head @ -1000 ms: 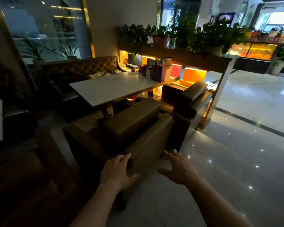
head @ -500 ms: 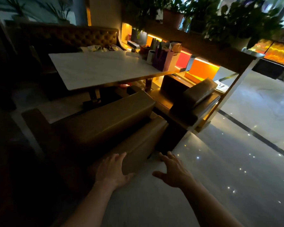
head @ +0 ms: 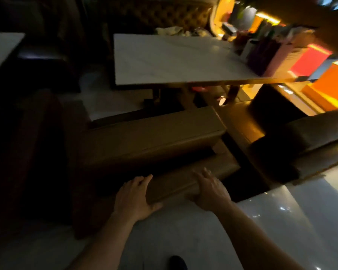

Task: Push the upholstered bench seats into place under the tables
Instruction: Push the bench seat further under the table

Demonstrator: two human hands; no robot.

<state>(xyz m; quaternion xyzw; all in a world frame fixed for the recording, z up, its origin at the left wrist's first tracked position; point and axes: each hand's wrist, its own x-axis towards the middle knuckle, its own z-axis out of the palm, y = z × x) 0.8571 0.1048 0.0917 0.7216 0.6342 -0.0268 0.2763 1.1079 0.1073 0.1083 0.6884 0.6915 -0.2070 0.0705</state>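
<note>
A brown upholstered bench seat [head: 150, 137] stands in front of the white marble table [head: 170, 59], its low backrest [head: 185, 178] toward me. My left hand [head: 134, 195] wraps the backrest's left part, thumb underneath and fingers on top. My right hand [head: 210, 189] lies on the backrest's right part, fingers curled over its top edge. A second brown bench seat [head: 308, 139] stands to the right, angled beside the table.
A tufted sofa [head: 164, 14] backs the table's far side. Holders and boxes [head: 265, 53] crowd the table's right end, by a lit orange shelf [head: 332, 88]. Another table [head: 0, 49] and dark seating stand left. Glossy floor [head: 310, 221] spreads to the right.
Both hands moved forward from open air onto the bench's backrest and took hold. My view tilted down and closer to the bench.
</note>
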